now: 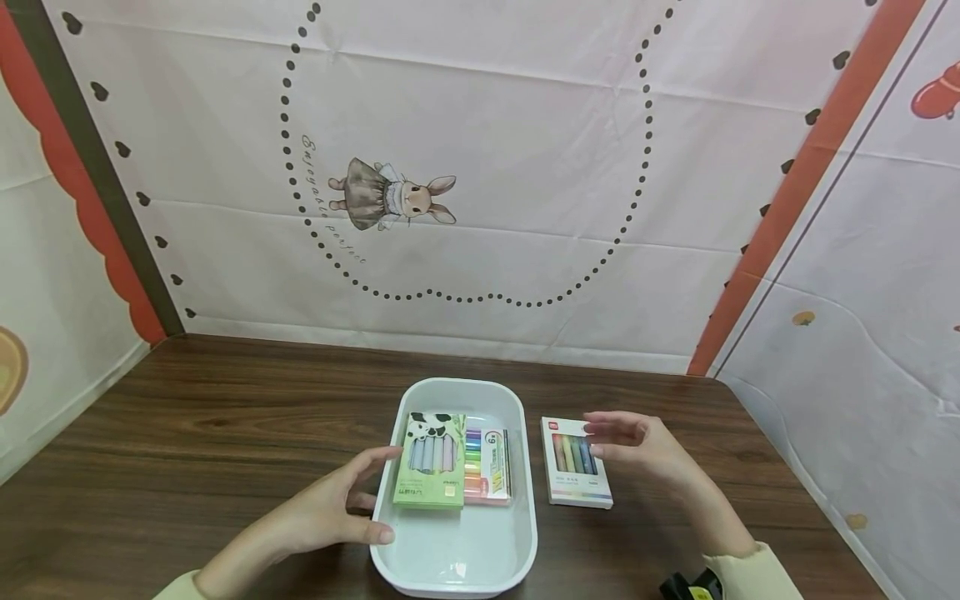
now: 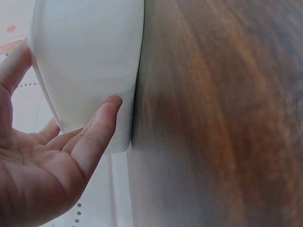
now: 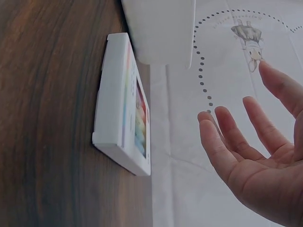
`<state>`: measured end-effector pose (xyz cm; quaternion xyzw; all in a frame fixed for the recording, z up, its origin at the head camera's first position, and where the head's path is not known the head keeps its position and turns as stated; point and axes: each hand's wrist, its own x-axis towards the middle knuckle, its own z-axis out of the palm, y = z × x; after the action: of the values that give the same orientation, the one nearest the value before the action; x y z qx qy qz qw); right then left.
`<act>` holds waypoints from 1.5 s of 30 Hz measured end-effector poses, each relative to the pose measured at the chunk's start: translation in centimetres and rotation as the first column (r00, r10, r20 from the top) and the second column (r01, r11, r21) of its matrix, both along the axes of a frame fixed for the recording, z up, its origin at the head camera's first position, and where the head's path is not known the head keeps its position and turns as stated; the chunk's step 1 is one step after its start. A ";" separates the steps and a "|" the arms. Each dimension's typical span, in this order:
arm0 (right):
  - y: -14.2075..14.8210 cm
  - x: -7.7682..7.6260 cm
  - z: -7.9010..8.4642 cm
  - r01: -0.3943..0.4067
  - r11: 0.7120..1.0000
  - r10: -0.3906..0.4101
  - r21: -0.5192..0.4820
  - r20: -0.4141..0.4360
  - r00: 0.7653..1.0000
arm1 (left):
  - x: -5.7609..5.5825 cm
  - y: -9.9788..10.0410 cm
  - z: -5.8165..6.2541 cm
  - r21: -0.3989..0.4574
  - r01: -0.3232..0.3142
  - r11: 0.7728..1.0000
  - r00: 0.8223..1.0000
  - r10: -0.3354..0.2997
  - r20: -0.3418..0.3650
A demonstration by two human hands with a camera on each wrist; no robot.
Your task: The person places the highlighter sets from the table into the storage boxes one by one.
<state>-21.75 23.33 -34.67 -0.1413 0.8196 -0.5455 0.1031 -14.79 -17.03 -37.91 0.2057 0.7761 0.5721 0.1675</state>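
A white plastic basin (image 1: pixel 487 546) stands on the table. Inside it, a green box (image 1: pixel 429 492) with a cow print and pale sticks in its window partly covers a clear pack of rainbow-coloured sticks (image 1: pixel 495 467). My left hand (image 1: pixel 337 504) rests against the basin's left side, thumb at the rim; in the left wrist view its fairly straight fingers (image 2: pixel 102 123) touch the outer wall. To the basin's right lies a white box (image 1: pixel 580 490) with coloured sticks in its window. My right hand (image 1: pixel 637 446) hovers beside and above that box, fingers spread and holding nothing.
The brown wooden table (image 1: pixel 225 417) ends at a white cloth backdrop (image 1: pixel 525 183) with a rabbit print. Similar cloth panels stand at left and right. A black object (image 1: pixel 688 586) shows by my right sleeve.
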 end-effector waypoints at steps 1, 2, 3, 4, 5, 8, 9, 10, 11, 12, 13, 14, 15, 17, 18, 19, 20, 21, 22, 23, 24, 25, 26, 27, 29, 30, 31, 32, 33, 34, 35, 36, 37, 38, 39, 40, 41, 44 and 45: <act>0.1 0.0 -0.1 0.003 1.000 -0.003 -0.001 0.003 1.000 | 0.0 0.0 0.0 -0.001 0.000 1.000 1.000 0.000 0.000; 0.1 0.0 -0.1 0.007 1.000 -0.007 -0.002 0.006 1.000 | 0.0 0.0 0.0 -0.003 0.000 1.000 1.000 0.000 -0.001; 0.2 0.1 -0.1 0.012 1.000 -0.012 -0.003 0.010 1.000 | 0.0 0.0 0.0 -0.003 -0.001 1.000 1.000 0.001 0.000; 0.3 0.1 -0.2 0.016 1.000 -0.016 -0.003 0.011 1.000 | 0.0 0.0 0.0 -0.005 -0.002 1.000 1.000 0.002 0.001; 0.4 0.1 -0.2 0.021 1.000 -0.021 -0.005 0.015 1.000 | -0.1 0.0 0.0 -0.006 -0.002 1.000 1.000 0.002 0.001; 0.5 0.2 -0.3 0.032 0.999 -0.032 -0.004 0.014 0.999 | -0.1 0.0 0.0 -0.008 -0.005 1.000 1.000 0.005 0.002; 0.6 0.2 -0.3 0.033 0.999 -0.033 -0.005 0.015 0.999 | -0.1 0.0 0.0 -0.008 -0.006 1.000 1.000 0.006 0.002; 0.7 0.2 -0.4 0.034 0.999 -0.034 -0.004 0.013 0.999 | -0.1 0.0 0.0 -0.009 -0.007 1.000 1.000 0.007 0.002; 0.7 0.2 -0.4 0.034 0.999 -0.034 -0.004 0.013 0.999 | -0.1 0.0 0.0 -0.008 -0.007 1.000 1.000 0.007 0.002; 0.8 0.2 -0.5 0.034 0.999 -0.034 -0.001 0.012 0.999 | 0.0 0.0 0.0 -0.006 -0.007 1.000 1.000 0.007 0.003; 0.8 0.2 -0.5 0.034 0.999 -0.034 0.000 0.011 0.999 | 0.0 0.0 0.0 -0.005 -0.006 1.000 1.000 0.006 0.003; 0.9 0.3 -0.6 0.034 0.999 -0.034 0.002 0.012 0.999 | 0.0 0.0 0.0 -0.003 -0.004 1.000 1.000 0.004 0.003; 1.0 0.2 -0.6 0.034 0.999 -0.034 0.004 0.012 0.999 | 0.0 0.0 0.0 -0.002 -0.003 1.000 1.000 0.003 0.002; 1.2 0.2 -0.8 0.031 0.999 -0.031 0.010 0.011 0.999 | 0.0 0.0 0.0 -0.001 -0.001 1.000 1.000 0.001 0.002; 1.3 0.2 -0.8 0.028 1.000 -0.028 0.010 0.010 1.000 | 0.0 0.0 0.0 -0.003 -0.002 1.000 1.000 0.002 0.001; 1.3 0.2 -0.9 0.026 1.000 -0.026 0.008 0.012 1.000 | 0.0 0.0 0.0 -0.005 -0.004 1.000 1.000 0.004 0.000; 1.4 0.2 -1.0 0.023 1.000 -0.024 0.009 0.013 1.000 | 0.0 0.0 0.0 -0.007 -0.005 1.000 1.000 0.005 -0.001; 1.4 0.2 -1.0 0.020 1.000 -0.020 0.008 0.014 1.000 | 0.0 0.0 0.0 -0.009 -0.006 1.000 1.000 0.006 -0.001; 1.5 0.2 -1.1 0.018 1.000 -0.019 0.009 0.016 1.000 | 0.0 0.0 0.0 -0.011 -0.008 1.000 1.000 0.008 -0.001; 1.5 0.2 -1.1 0.018 1.000 -0.019 0.009 0.020 1.000 | 0.0 0.0 0.0 -0.013 -0.009 1.000 1.000 0.009 -0.001; 1.5 0.2 -1.2 0.020 1.000 -0.021 0.009 0.024 0.999 | 0.0 0.0 0.0 -0.013 -0.010 1.000 1.000 0.010 -0.001; 1.5 0.1 -1.2 0.023 1.000 -0.024 0.010 0.029 0.999 | 0.0 0.0 0.0 -0.012 -0.010 1.000 1.000 0.010 0.000; 1.6 0.1 -1.3 0.027 1.000 -0.027 0.014 0.033 0.999 | 0.0 0.0 0.0 -0.011 -0.009 1.000 1.000 0.009 0.001; 1.6 0.1 -1.3 0.023 1.000 -0.024 0.016 0.033 0.999 | -0.1 0.0 0.0 -0.010 -0.008 1.000 1.000 0.008 0.002; 1.7 0.1 -1.4 0.018 1.000 -0.018 0.018 0.031 0.999 | -0.1 0.0 0.0 -0.009 -0.007 1.000 1.000 0.007 0.004; 1.8 0.1 -1.5 0.014 1.000 -0.015 0.019 0.028 1.000 | -0.1 0.0 0.0 -0.009 -0.006 1.000 1.000 0.006 0.005; 1.8 0.1 -1.6 0.015 1.000 -0.015 0.020 0.029 0.999 | -0.1 0.0 0.0 -0.009 -0.004 1.000 1.000 0.005 0.006; 1.9 0.0 -1.7 0.013 1.000 -0.014 0.021 0.029 0.999 | -0.1 0.0 0.0 -0.009 -0.004 1.000 1.000 0.004 0.007; 1.9 0.0 -1.7 0.013 1.000 -0.013 0.018 0.031 0.999 | -0.1 0.0 0.0 -0.010 -0.003 1.000 1.000 0.003 0.006; 1.9 0.0 -1.8 0.013 1.000 -0.013 0.019 0.034 0.999 | -0.1 0.0 0.0 -0.009 -0.003 1.000 1.000 0.003 0.006; 2.0 0.0 -1.9 0.017 1.000 -0.018 0.016 0.042 0.999 | -0.1 0.0 0.0 -0.008 -0.003 1.000 1.000 0.003 0.006; 2.0 0.0 -1.9 0.014 1.000 -0.015 0.016 0.044 0.999 | -0.1 0.0 0.0 -0.008 -0.003 1.000 1.000 0.003 0.006; 2.0 0.0 -2.0 0.019 1.000 -0.019 0.012 0.052 0.998 | -0.1 0.0 0.0 -0.007 -0.003 1.000 1.000 0.003 0.006; 2.1 0.0 -2.0 0.010 1.000 -0.010 0.011 0.048 0.999 | -0.1 0.0 0.0 -0.006 -0.003 1.000 1.000 0.003 0.007; 2.1 0.0 -2.1 0.004 1.000 -0.004 0.007 0.046 0.999 | -0.1 0.0 -0.1 -0.005 -0.004 1.000 1.000 0.004 0.007; 2.2 0.0 -2.1 -0.006 1.000 0.006 0.008 0.041 0.999 | -0.1 0.0 -0.1 -0.005 -0.005 1.000 1.000 0.005 0.008; 2.2 0.0 -2.1 -0.008 1.000 0.008 0.004 0.041 0.999 | -0.1 0.0 -0.1 -0.005 -0.006 1.000 1.000 0.006 0.009; 2.3 0.0 -2.2 -0.026 1.000 0.026 0.003 0.044 0.999 | -0.1 0.0 -0.1 -0.007 -0.009 1.000 1.000 0.009 0.009; 2.3 0.0 -2.3 -0.028 1.000 0.028 0.005 0.049 0.998 | -0.1 0.0 -0.1 -0.006 -0.010 1.000 1.000 0.010 0.009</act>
<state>-21.75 25.65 -36.94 -0.1392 0.8163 -0.5451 0.1309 -14.89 -17.03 -38.00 0.1987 0.7782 0.5714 0.1686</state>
